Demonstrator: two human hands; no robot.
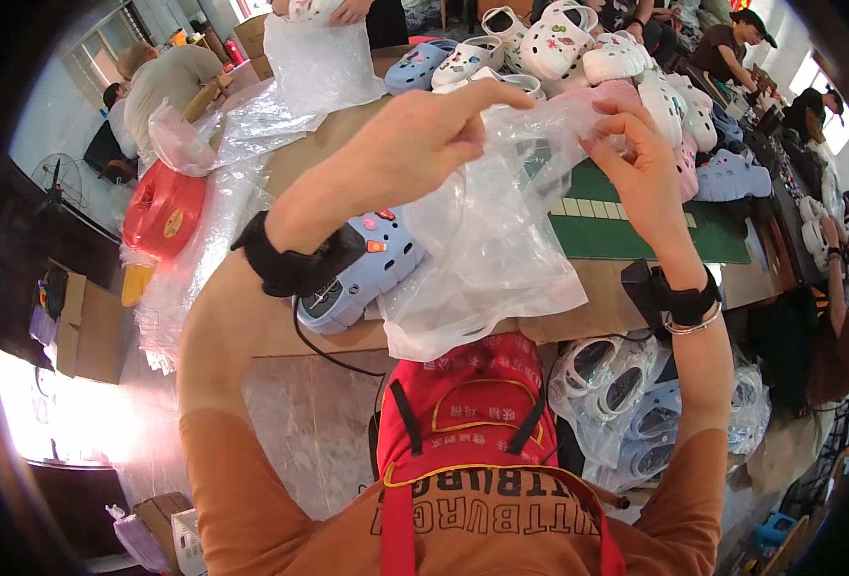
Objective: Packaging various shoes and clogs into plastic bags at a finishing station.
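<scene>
A clear plastic bag [482, 240] spreads between my two hands, its lower part reaching over the table's near edge. My left hand [420, 134] has its index finger stretched out along the bag's upper edge, while the other fingers curl against the film. On the other side, my right hand [636, 163] pinches the bag's upper right part between thumb and fingers. Beneath my left wrist a light blue clog [376, 264] with colourful charms lies on the table, partly hidden by the strapped device and the bag.
Several white clogs [554, 48] are heaped at the far side, with blue clogs [732, 178] at the right. A green mat [597, 230] lies under the bag. Plastic bags [223, 192] and a red roll [163, 209] are at the left. Bagged clogs [626, 403] sit below the table. Other people work nearby.
</scene>
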